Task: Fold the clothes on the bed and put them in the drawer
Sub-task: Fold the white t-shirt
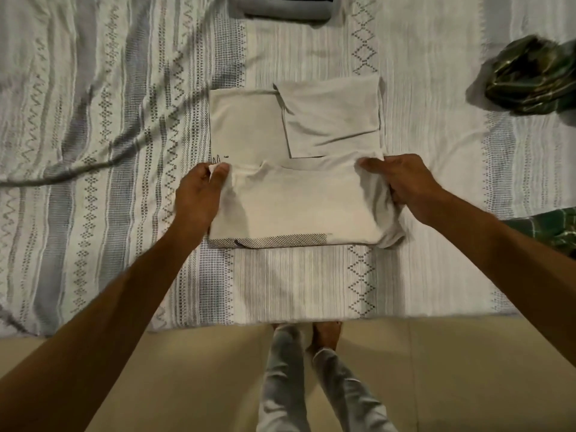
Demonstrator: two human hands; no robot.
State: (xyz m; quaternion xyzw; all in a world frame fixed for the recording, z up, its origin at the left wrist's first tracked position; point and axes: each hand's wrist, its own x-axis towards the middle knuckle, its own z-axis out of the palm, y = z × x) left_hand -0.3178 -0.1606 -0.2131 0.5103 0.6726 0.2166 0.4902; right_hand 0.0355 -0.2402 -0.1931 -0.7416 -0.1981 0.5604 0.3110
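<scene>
Two hands are busy with one white shirt (296, 169) in the middle of the bed (124, 151). The left hand (199, 194) pinches the shirt's left corner between thumb and fingers. The right hand (402, 182) has its fingers curled around the right corner. Both hold the near part of the shirt, which is turned up over the rest. The far part lies flat, with one side already folded in.

So the shirt looks about half folded. It still needs this fold laid down flat, and maybe one more. Then it has to go into the drawer. No drawer can be seen from here.

More work is waiting. A crumpled green cloth (533, 76) sits well off to the right, and another green piece (548, 229) peeks in at the right edge, near the right arm. Neither one looks folded yet.

A gray thing (286, 9) lies at the far edge of the bed; I cannot tell what it is. The bed cover has wrinkles on the left. Nothing lies on the shirt or close around it, so the fold has room to go down.
</scene>
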